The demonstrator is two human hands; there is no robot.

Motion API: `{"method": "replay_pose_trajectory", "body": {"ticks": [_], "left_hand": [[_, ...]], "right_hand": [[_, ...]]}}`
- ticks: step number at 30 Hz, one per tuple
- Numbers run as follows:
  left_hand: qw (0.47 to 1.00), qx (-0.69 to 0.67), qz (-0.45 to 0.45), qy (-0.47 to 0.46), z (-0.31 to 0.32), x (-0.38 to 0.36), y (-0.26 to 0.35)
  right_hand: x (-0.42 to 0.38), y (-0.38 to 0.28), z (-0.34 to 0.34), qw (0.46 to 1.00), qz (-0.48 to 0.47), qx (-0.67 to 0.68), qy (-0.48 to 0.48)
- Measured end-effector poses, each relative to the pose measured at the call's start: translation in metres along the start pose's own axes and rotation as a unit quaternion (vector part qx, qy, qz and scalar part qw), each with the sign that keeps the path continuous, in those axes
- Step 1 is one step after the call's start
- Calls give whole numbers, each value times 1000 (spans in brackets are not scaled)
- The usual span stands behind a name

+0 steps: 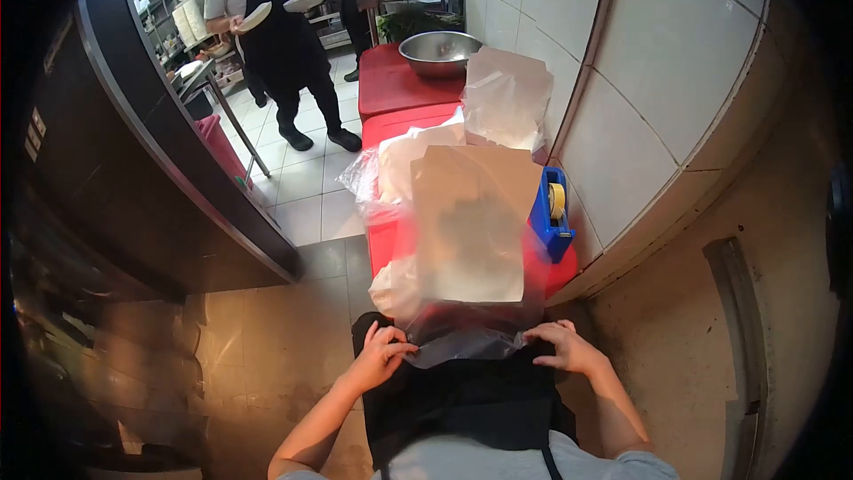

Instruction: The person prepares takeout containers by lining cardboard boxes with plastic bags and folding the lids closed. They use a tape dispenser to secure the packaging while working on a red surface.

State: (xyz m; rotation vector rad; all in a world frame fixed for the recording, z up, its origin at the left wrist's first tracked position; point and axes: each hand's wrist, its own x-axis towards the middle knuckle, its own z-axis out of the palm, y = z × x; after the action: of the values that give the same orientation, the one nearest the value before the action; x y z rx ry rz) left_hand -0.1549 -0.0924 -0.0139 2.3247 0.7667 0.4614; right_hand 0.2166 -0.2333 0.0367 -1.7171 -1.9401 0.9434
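Where the clear, thin plastic film [464, 348] extends nearward from the brown rectangular paper sheet [475, 262], the left hand [380, 357] and right hand [569, 347] pinch its opposite corners, fingertips closed. Equal, light tension is advised; uneven pulling could crease or tear the edge.

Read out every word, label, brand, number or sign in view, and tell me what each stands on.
No text can be read anywhere in this view.
Small pale patch on the dark panel at the left: too small and blurred to tell whether it bears writing.
Clear plastic bag and blue tape dispenser: no legible marking shows.
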Motion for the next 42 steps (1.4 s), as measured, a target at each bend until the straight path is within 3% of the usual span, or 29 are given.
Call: {"method": "replay_pose_trajectory", "body": {"ticks": [4,5,6,7,9,12,15,18,19,21,25,28,29,32,34,36,37,40,41,42], "left_hand": [[996,-53,-45,-60,-38,11,12],[994,-12,-64,-83,-53,16,7],[996,12,-41,-76,-71,30,0],[991,7,-19,132,-79,44,24],[938,61,-44,338,-82,83,77],[901,123,-17,416,-44,120,107],[886,82,-28,456,-11,138,65],[919,-49,-73,383,-14,138,18],[923,-24,-36,383,-16,138,4],[923,29,40,381,-25,143,-17],[939,-1,46,339,-30,152,-31],[951,-2,15,309,-27,156,-32],[953,-3,10,302,-27,158,-28],[957,-37,-24,286,-24,158,-26],[957,-42,-23,285,-23,158,-28],[944,60,-49,321,-34,156,-9],[932,113,-58,338,-42,156,5],[902,158,80,394,-51,148,47],[936,139,147,289,-41,145,38],[960,148,149,186,-36,149,37]], "right_hand": [[11,-23,-42,978,-87,81,172],[19,-37,-50,963,-97,85,236],[35,-33,-51,944,-130,23,302],[51,-41,-50,929,-127,-5,349],[85,-60,-46,896,-109,-134,410],[140,-46,-25,876,-104,-183,433],[165,-20,-24,888,-106,-178,411],[167,-9,-46,914,-112,58,386],[165,-7,-59,901,-175,87,387],[160,7,-83,901,-143,154,381],[165,26,-128,894,-39,264,359],[183,33,-136,837,-23,240,490],[180,15,-133,794,-51,173,581],[143,-46,-103,766,-123,54,628],[132,-73,-66,817,-270,3,509],[135,-92,-31,905,-215,95,355],[135,-86,-22,914,-180,123,342],[145,-69,-8,928,-105,188,303],[145,-70,-4,931,-92,203,290],[145,-71,-1,933,-80,216,277]]}}
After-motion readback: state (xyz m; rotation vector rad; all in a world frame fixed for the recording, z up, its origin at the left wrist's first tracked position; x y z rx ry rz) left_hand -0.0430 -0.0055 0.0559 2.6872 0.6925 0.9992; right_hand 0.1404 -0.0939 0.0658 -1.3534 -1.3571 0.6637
